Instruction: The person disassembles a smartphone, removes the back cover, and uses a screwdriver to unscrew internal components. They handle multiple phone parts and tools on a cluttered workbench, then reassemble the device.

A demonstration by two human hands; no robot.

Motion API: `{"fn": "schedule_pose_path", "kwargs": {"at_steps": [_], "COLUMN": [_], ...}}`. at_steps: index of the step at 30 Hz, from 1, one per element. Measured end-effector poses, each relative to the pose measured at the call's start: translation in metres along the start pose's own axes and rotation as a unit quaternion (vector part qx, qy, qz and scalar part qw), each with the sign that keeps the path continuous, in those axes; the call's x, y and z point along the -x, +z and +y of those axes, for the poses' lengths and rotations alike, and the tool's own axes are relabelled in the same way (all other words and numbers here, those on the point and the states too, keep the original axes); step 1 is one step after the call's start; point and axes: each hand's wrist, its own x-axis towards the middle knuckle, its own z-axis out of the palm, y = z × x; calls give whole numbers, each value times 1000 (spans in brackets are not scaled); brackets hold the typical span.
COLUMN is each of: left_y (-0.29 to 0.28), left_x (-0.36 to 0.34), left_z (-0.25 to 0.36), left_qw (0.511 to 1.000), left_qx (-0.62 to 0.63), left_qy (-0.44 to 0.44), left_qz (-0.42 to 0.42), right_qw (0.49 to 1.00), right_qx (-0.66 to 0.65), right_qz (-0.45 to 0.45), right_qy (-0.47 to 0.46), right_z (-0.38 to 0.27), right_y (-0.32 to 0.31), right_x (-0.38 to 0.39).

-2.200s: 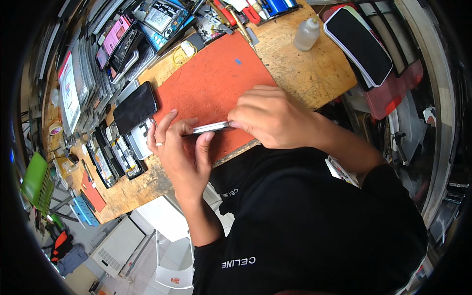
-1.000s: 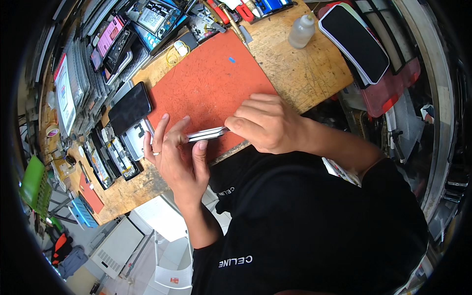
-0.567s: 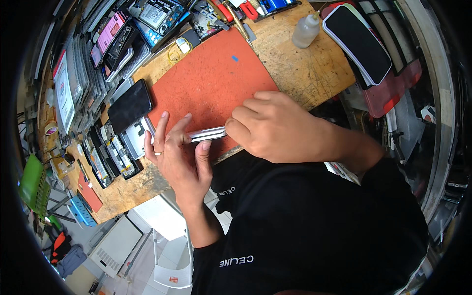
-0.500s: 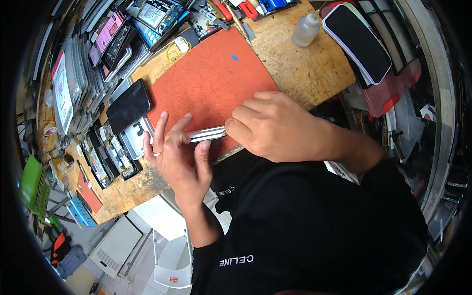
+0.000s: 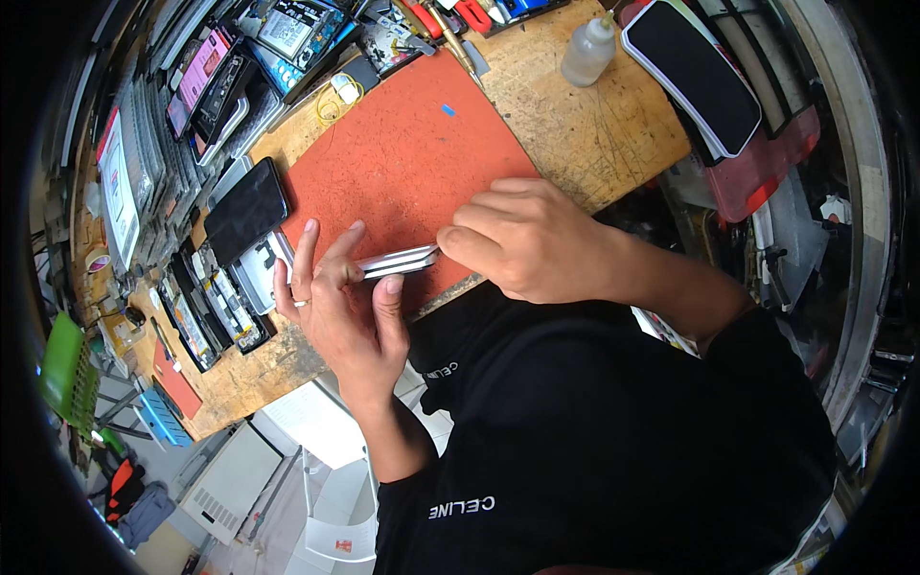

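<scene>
Centre frame, the left hand (image 5: 347, 311) grips a slim, flat, silver-edged slab (image 5: 401, 261) over the orange-red rectangular mat (image 5: 402, 153); the right hand (image 5: 529, 244), fingers curled closed, is at its right end. Handling looks unfinished: the slab's layers lie together.

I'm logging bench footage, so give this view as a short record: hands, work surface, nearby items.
Left hand: pinches a slim silver-edged device
Right hand: at the device's right end; grip unclear
Work surface: orange-red mat on wooden bench
Left of mat: black-screened phone
Right of mat: translucent squeeze bottle
Unclear: whether the device touches the mat
</scene>
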Motion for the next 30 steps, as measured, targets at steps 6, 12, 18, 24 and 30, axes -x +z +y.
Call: {"fn": "schedule_pose_path", "kwargs": {"at_steps": [6,12,18,24,30], "left_y": [1,6,6,5,4], "left_x": [2,4,7,6,6], "left_z": [-2,-7,-6,-5,-5], "left_qw": [1000,999,999,1000,1000], "left_qx": [-7,7,10,12,9], "left_qy": [6,21,16,14,17], "left_qz": [-1,26,27,22,18], "right_qw": [998,998,999,999,999], "right_qx": [-6,-6,35,43,36], "right_qz": [64,48,3,-18,-23], "right_qy": [2,-37,-30,-21,-15], "right_z": [-3,-9,-7,-6,-3], "right_y": [1,-17,-10,-7,-5], "right_x": [0,-10,-10,-7,-4]}}
